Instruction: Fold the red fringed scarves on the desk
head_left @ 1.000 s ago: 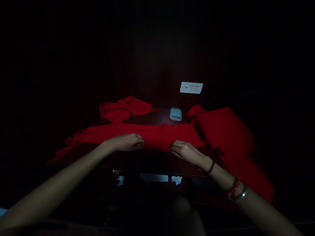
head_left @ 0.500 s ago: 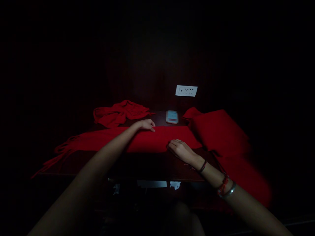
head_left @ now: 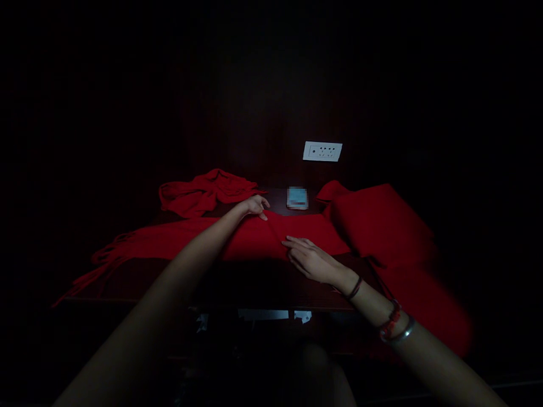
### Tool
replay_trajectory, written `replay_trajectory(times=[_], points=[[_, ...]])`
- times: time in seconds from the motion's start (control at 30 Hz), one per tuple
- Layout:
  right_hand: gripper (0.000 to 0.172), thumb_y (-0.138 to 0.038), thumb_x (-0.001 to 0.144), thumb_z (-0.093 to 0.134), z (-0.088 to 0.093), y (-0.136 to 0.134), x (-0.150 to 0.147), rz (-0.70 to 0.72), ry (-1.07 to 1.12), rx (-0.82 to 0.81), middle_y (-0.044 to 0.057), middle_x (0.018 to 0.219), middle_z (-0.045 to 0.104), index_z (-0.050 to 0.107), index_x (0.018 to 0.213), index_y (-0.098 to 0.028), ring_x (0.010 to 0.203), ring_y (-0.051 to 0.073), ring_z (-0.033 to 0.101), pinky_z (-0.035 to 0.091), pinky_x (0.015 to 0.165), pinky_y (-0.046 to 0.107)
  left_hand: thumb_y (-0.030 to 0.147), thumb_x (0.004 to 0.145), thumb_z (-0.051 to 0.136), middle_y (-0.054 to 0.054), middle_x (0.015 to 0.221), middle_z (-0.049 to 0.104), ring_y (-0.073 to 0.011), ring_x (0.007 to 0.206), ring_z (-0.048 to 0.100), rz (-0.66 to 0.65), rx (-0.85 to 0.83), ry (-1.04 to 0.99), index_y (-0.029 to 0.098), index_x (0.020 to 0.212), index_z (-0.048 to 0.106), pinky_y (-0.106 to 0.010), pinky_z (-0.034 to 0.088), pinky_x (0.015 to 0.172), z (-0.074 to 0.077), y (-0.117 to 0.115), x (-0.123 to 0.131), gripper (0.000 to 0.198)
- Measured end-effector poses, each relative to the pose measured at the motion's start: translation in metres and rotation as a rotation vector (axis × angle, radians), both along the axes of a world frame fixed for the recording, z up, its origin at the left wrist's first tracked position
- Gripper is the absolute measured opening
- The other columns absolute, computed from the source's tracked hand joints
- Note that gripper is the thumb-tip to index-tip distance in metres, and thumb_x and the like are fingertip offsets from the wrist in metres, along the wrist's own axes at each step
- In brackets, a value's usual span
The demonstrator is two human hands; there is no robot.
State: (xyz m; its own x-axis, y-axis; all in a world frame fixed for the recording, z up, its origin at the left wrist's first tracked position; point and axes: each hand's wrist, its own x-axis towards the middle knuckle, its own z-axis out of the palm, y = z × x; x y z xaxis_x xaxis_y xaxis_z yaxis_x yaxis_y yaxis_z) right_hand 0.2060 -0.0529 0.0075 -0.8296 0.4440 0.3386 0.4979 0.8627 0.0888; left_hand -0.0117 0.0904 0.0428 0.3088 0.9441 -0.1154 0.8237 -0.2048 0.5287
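A long red scarf [head_left: 178, 240] with tassels at its left end lies spread across a dark table [head_left: 237, 285]. My left hand [head_left: 253, 206] reaches to the scarf's far edge and pinches the cloth there, lifting a small ridge. My right hand [head_left: 311, 259] lies on the scarf's near edge, fingers stretched flat and pressing it down. The room is very dark.
A crumpled red scarf [head_left: 201, 191] lies at the back left. A stack of red cloth [head_left: 382, 226] covers the table's right side and hangs over the edge. A small blurred blue item [head_left: 297, 198] sits at the back. A white wall socket [head_left: 322, 151] is above it.
My left hand went from the scarf's near edge to its far edge and closed on the cloth. My right hand slid slightly left and flattened.
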Motion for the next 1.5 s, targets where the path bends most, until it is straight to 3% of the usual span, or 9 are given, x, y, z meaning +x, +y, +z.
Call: replay_trajectory(times=[0.2,0.3,0.47,0.63,0.77,0.9,1.1,1.33,1.5], points=[[0.029,-0.018,0.084,0.030,-0.004,0.004,0.001,-0.075,-0.068,-0.070,0.012,0.114,0.050,0.046,0.108,-0.012,0.110,0.019,0.041,0.036,0.089,0.037,0.031,0.060,0.060,0.000,0.079,0.058,-0.0117,0.071,0.050,-0.088,-0.077,0.011,0.012,0.091,0.058,-0.020,0.039,0.064,0.001,0.000,-0.008,0.036],[0.027,-0.019,0.084,0.030,-0.002,0.004,0.002,-0.079,-0.090,-0.095,0.011,0.117,0.049,0.048,0.105,-0.013,0.112,0.019,0.039,0.035,0.090,0.038,0.025,0.055,0.063,0.000,0.068,0.059,-0.0124,0.066,0.051,-0.104,-0.135,0.051,0.013,0.076,0.061,-0.021,0.039,0.062,0.005,0.001,-0.016,0.024],[0.025,-0.020,0.084,0.032,-0.006,0.006,0.003,-0.071,-0.084,-0.147,0.006,0.121,0.046,0.049,0.103,-0.018,0.116,0.021,0.034,0.032,0.091,0.044,0.016,0.049,0.067,0.000,0.069,0.060,-0.0131,0.067,0.053,-0.054,-0.107,0.066,0.012,0.085,0.059,-0.021,0.041,0.062,0.002,0.002,-0.023,0.037],[0.031,-0.024,0.086,0.028,-0.009,0.008,0.006,-0.125,-0.020,-0.212,0.009,0.118,0.048,0.043,0.113,-0.017,0.117,0.020,0.033,0.029,0.093,0.044,0.032,0.064,0.059,-0.005,0.091,0.059,-0.0139,0.079,0.053,-0.039,-0.046,0.044,0.012,0.102,0.052,-0.021,0.041,0.069,-0.005,-0.002,-0.031,0.044],[0.034,-0.033,0.086,0.028,0.006,0.014,0.007,-0.151,0.048,-0.288,0.009,0.125,0.040,0.042,0.114,-0.020,0.118,0.020,0.030,0.028,0.094,0.043,0.044,0.074,0.045,-0.010,0.114,0.047,-0.0204,0.103,0.044,0.024,0.235,0.197,0.016,0.116,0.042,-0.030,0.036,0.084,-0.014,-0.028,-0.048,0.051],[0.052,-0.052,0.081,0.025,0.019,0.031,0.000,-0.288,0.040,-0.337,0.004,0.138,0.015,0.026,0.127,-0.028,0.124,0.029,0.007,0.015,0.093,0.058,0.049,0.080,0.031,-0.010,0.136,0.017,-0.0255,0.123,0.016,0.121,0.613,0.335,0.022,0.128,0.026,-0.041,0.021,0.095,-0.038,-0.077,-0.065,0.056],[0.066,-0.065,0.074,0.016,0.000,0.051,-0.008,-0.477,-0.147,-0.480,0.002,0.139,0.009,0.014,0.131,-0.032,0.123,0.036,0.001,0.003,0.089,0.064,0.060,0.077,0.022,-0.006,0.138,0.012,-0.0306,0.124,0.010,0.093,0.241,0.472,0.029,0.130,0.019,-0.047,0.016,0.095,-0.054,-0.113,-0.095,0.062],[0.068,-0.067,0.072,0.013,-0.005,0.056,-0.001,-0.609,-0.136,-0.508,0.004,0.139,0.006,0.010,0.131,-0.033,0.123,0.035,0.001,0.000,0.087,0.065,0.061,0.075,0.027,-0.004,0.138,0.007,-0.0312,0.124,0.005,0.098,0.306,0.514,0.030,0.130,0.018,-0.048,0.014,0.096,-0.042,-0.114,-0.094,0.064],[0.070,-0.069,0.071,0.011,-0.006,0.061,0.006,-0.665,-0.136,-0.520,0.004,0.139,0.005,0.010,0.131,-0.033,0.122,0.037,0.000,0.000,0.087,0.066,0.057,0.078,0.023,-0.001,0.138,0.009,-0.0269,0.125,0.006,-0.052,0.292,0.485,0.032,0.130,0.016,-0.048,0.013,0.096,-0.039,-0.121,-0.076,0.057]])
